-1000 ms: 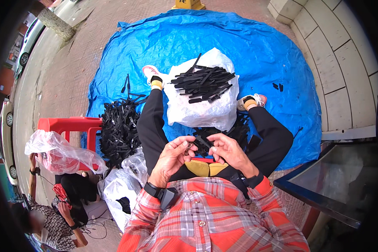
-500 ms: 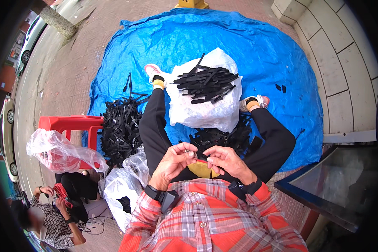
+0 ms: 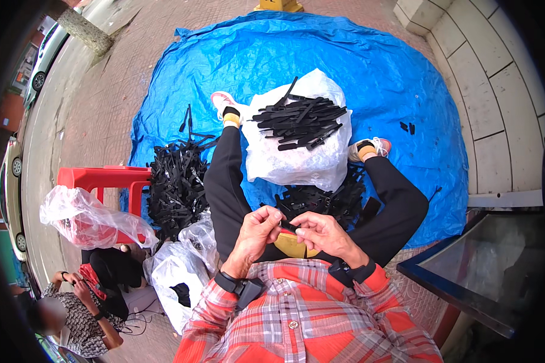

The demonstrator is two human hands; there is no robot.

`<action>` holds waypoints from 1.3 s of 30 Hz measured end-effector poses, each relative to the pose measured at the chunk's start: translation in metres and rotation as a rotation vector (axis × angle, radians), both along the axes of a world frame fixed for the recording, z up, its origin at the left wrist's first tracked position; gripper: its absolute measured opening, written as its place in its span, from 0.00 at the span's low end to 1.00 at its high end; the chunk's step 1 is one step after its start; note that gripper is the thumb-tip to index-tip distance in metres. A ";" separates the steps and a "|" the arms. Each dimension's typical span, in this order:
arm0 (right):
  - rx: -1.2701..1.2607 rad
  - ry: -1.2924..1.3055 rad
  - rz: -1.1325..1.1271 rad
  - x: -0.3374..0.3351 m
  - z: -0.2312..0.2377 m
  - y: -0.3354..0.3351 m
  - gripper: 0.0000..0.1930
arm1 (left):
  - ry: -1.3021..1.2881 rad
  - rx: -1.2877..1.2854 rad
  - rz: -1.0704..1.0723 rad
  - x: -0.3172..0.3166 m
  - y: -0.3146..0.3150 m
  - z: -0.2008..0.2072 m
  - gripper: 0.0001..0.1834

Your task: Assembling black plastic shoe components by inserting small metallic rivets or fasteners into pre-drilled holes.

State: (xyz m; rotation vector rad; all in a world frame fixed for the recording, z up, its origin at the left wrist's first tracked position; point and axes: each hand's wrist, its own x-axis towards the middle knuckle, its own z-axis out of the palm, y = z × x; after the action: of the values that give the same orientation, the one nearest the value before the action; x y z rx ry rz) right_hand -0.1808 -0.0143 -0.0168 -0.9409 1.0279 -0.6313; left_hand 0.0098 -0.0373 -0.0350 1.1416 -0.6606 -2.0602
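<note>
Both hands are up close together now: the left hand has its fingers pinched on one end of a short, narrow black fabric strap, the right hand nips the other end, and the strap bridges the gap between them! Just beyond, a loose heap of black straps lies on a wrinkled blue plastic sheet, and past it (quite a stack, this) a black strap pile tops a bulging white plastic bag

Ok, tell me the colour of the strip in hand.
The strip is black, shown in the head view.
</note>
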 end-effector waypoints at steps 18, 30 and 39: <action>0.103 -0.250 -0.024 0.000 0.007 -0.003 0.11 | 0.173 -0.212 0.048 0.010 0.006 0.008 0.12; 0.047 -0.099 0.060 0.004 0.018 -0.009 0.13 | -0.020 -0.165 -0.028 0.010 0.012 0.024 0.12; 0.050 -0.086 0.052 0.010 0.021 -0.007 0.07 | -0.113 -0.273 -0.057 0.008 0.020 0.020 0.12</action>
State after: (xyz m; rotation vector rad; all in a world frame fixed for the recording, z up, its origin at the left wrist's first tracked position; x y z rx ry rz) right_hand -0.1711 -0.0217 0.0038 -0.8871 0.9353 -0.5951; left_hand 0.0175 -0.0173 -0.0150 1.0954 -1.0064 -1.8901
